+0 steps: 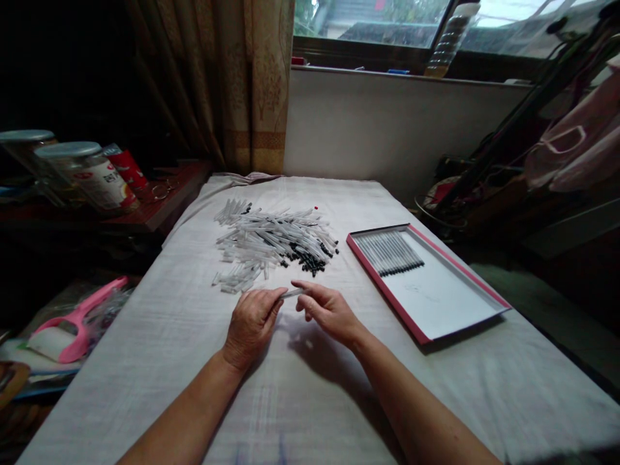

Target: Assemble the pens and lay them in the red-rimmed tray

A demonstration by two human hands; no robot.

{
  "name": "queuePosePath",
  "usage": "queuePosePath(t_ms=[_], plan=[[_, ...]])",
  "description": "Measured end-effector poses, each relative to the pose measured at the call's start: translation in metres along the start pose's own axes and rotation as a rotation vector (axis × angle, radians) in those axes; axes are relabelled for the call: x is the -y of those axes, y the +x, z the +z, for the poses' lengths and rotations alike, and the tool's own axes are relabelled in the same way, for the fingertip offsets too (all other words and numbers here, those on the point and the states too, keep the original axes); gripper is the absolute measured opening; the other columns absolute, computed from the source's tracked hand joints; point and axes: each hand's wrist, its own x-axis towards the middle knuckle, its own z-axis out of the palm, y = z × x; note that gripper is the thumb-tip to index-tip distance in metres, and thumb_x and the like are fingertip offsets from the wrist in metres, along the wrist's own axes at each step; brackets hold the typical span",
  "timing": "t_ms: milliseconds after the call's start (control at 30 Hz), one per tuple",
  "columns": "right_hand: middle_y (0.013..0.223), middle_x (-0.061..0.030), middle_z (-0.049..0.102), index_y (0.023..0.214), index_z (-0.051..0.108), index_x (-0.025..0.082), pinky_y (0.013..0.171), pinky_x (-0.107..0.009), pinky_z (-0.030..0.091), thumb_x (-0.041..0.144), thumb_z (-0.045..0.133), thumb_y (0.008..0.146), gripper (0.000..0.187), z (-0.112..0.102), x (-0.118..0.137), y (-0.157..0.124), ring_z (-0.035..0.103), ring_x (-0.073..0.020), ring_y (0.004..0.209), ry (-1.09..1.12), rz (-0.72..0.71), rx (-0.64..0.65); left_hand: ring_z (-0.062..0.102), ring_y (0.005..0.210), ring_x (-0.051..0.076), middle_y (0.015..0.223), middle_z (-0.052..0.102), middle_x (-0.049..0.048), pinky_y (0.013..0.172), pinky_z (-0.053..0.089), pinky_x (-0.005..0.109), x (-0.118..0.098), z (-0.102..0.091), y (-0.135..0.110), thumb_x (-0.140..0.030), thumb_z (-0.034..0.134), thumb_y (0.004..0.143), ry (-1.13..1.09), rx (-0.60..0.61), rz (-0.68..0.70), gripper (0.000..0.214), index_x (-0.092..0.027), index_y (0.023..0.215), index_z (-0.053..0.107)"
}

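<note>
My left hand [254, 321] is closed, pinching one end of a clear pen [292, 293] between thumb and fingers. The pen's other end meets my right hand [332, 313], which grips it with the index finger stretched out above. Just beyond my hands lies a heap of clear pen barrels [261, 232] with loose black pen caps [312, 261] at its near right side. To the right, a shallow box lid with pink edges [387, 303] holds a neat row of clear pens [390, 252], their black ends toward me.
A white cloth [169, 349] covers the table. On the left, jars [92, 177] stand on a dark wooden surface, and a pink-handled object [80, 323] lies lower down. Behind are a curtain [256, 84] and a window sill with a bottle [450, 42]. Dark clutter stands at right.
</note>
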Motion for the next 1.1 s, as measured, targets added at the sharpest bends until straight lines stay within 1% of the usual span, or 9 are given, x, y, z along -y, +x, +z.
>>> queuePosePath(t_ms=[100, 200, 267, 433, 567, 700, 833, 933, 1100], plan=[[0.083, -0.0015, 0.070, 0.131, 0.058, 0.020, 0.063, -0.025, 0.047, 0.032, 0.065, 0.082, 0.051, -0.003, 0.004, 0.016, 0.057, -0.0109, 0.062, -0.289, -0.055, 0.074, 0.068, 0.086, 0.019, 0.094, 0.074, 0.0053, 0.080, 0.052, 0.033, 0.003, -0.001, 0.001, -0.031, 0.045, 0.099, -0.010, -0.107, -0.063, 0.023, -0.021, 0.113, 0.061], [0.091, -0.0051, 0.073, 0.105, 0.071, 0.021, 0.072, -0.027, 0.047, 0.024, 0.061, 0.084, 0.024, -0.007, 0.010, 0.043, 0.062, -0.0143, 0.072, -0.709, -0.054, -0.026, 0.070, 0.084, 0.018, 0.087, 0.073, 0.0038, 0.080, 0.054, 0.031, 0.008, -0.003, -0.001, -0.032, 0.045, 0.099, -0.084, -0.175, -0.181, 0.024, -0.020, 0.113, 0.059], [0.097, -0.0078, 0.073, 0.096, 0.073, 0.020, 0.077, -0.029, 0.046, 0.023, 0.056, 0.088, 0.019, -0.004, 0.011, 0.061, 0.065, -0.0183, 0.084, -0.915, -0.009, -0.062, 0.070, 0.082, 0.017, 0.086, 0.073, 0.0031, 0.077, 0.055, 0.029, 0.011, -0.003, -0.002, -0.033, 0.045, 0.098, -0.140, -0.181, -0.248, 0.024, -0.020, 0.114, 0.059], [0.108, -0.0123, 0.069, 0.106, 0.069, 0.020, 0.079, -0.031, 0.048, 0.034, 0.052, 0.092, 0.026, 0.017, 0.002, 0.092, 0.067, -0.0248, 0.095, -1.179, 0.114, -0.068, 0.069, 0.070, 0.015, 0.082, 0.072, 0.0019, 0.069, 0.057, 0.027, 0.016, -0.002, -0.005, -0.033, 0.046, 0.097, -0.200, -0.186, -0.329, 0.027, -0.019, 0.117, 0.059], [0.109, -0.0146, 0.067, 0.106, 0.067, 0.019, 0.078, -0.032, 0.048, 0.028, 0.046, 0.094, 0.025, 0.026, 0.000, 0.098, 0.067, -0.0255, 0.094, -1.233, 0.151, -0.053, 0.071, 0.082, 0.018, 0.093, 0.074, 0.0056, 0.079, 0.058, 0.030, 0.018, -0.003, -0.001, -0.033, 0.049, 0.096, -0.151, -0.185, -0.261, 0.028, -0.020, 0.116, 0.064], [0.101, -0.0139, 0.069, 0.104, 0.065, 0.016, 0.078, -0.034, 0.048, 0.024, 0.047, 0.094, 0.023, 0.017, -0.001, 0.085, 0.067, -0.0244, 0.089, -1.047, 0.089, -0.112, 0.070, 0.092, 0.019, 0.103, 0.073, 0.0076, 0.084, 0.057, 0.031, 0.018, -0.004, 0.001, -0.027, 0.051, 0.096, -0.079, -0.174, -0.133, 0.028, -0.020, 0.119, 0.064], [0.078, -0.0038, 0.069, 0.091, 0.066, 0.017, 0.063, -0.027, 0.048, 0.026, 0.058, 0.084, 0.014, -0.002, -0.005, 0.049, 0.062, -0.0149, 0.065, -0.391, 0.077, -0.139, 0.070, 0.090, 0.019, 0.101, 0.073, 0.0073, 0.081, 0.057, 0.030, 0.015, -0.003, 0.000, -0.027, 0.050, 0.097, -0.017, -0.098, -0.101, 0.031, -0.022, 0.125, 0.062], [0.076, -0.0021, 0.069, 0.090, 0.068, 0.016, 0.051, -0.022, 0.042, 0.031, 0.064, 0.076, 0.021, -0.010, -0.005, 0.019, 0.058, -0.0109, 0.058, 0.037, 0.125, -0.158, 0.070, 0.089, 0.019, 0.101, 0.073, 0.0071, 0.080, 0.057, 0.031, 0.011, -0.002, -0.002, -0.029, 0.048, 0.097, 0.010, -0.010, -0.075, 0.032, -0.023, 0.125, 0.062], [0.073, -0.0017, 0.068, 0.087, 0.071, 0.017, 0.048, -0.020, 0.040, 0.032, 0.071, 0.069, 0.023, -0.007, -0.001, -0.002, 0.058, -0.0103, 0.058, 0.228, 0.140, -0.242, 0.069, 0.087, 0.020, 0.099, 0.072, 0.0075, 0.078, 0.056, 0.031, 0.002, -0.001, -0.002, -0.030, 0.046, 0.098, 0.029, 0.078, -0.031, 0.033, -0.022, 0.126, 0.062]])
